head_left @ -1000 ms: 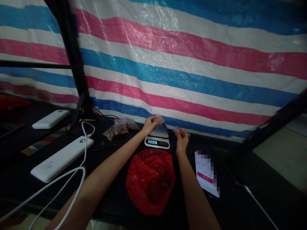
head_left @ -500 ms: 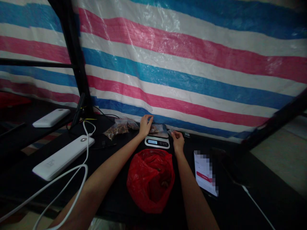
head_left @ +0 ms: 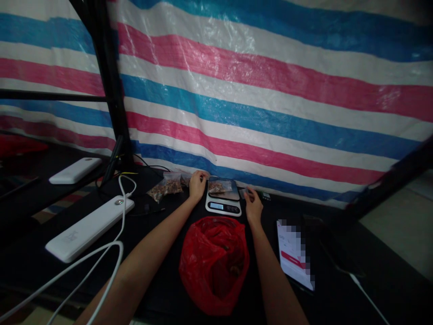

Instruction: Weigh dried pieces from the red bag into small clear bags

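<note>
Flanking white rectangular digital scale (head_left: 223, 208) bearing clear plastic bag of brown bits (head_left: 219, 187).
Pinching transparent plastic film (head_left: 242, 192) in right hand (head_left: 253, 207); cannot tell finger grip of left hand (head_left: 197, 186).

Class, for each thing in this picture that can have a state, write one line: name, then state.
Scale: display lit, reading too blurred
Bag on scale: filled, lying flat
Bags at left: filled, lying down
Red bag: open at the top
Near power bank: cable plugged in
Phone: screen lit
Left hand: beside the scale, grip unclear
Right hand: pinching clear plastic
</note>
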A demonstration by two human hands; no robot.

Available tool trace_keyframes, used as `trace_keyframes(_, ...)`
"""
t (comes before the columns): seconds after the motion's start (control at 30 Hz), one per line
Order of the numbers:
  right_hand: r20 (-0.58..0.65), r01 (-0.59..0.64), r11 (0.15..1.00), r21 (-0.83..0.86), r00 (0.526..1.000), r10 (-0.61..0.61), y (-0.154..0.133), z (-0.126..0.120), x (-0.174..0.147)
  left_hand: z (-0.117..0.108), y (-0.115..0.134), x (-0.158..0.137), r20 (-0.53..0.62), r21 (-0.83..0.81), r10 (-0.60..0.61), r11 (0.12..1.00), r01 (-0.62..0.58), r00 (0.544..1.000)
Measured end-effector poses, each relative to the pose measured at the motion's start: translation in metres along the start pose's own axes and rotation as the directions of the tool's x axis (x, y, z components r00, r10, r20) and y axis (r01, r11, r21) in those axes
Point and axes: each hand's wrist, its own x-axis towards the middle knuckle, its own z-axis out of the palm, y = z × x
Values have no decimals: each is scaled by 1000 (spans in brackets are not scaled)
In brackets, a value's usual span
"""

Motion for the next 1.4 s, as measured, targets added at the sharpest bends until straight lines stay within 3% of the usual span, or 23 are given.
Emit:
trace_keyframes(0.13, -34, -24, 999, 46, 999, 25, 2, 0, 0, -3, 4, -1, -23, 24, 38, 999, -37, 999)
trace_keyframes(0.57, -62, -85, 992, -89, 995, 80, -3, -3, -3, -3, 5, -1, 37, 29, 76, 997, -77, 996)
trace_keyframes(0.73, -73, -118, 963, -243, 992, 103, -9, -5, -5, -1, 3, -1, 24, 28, 72, 997, -72, 997)
trace_keyframes(1.03, -42, -28, 914, -404, 999, 12, -16, -4, -7, -1, 2, -1, 54, 31, 58, 998, -60, 997)
trace_keyframes(1.23, 13, 107, 874, -475, 993, -115, -13, 8, 15, 1, 0, 0, 73, 30, 50, 998, -52, 996)
trace_keyframes(1.4, 178, 130, 793, -595, 984, -28, -19, 14, 29, 2, -5, 2, 59, 12, 16, 1000, -17, 998)
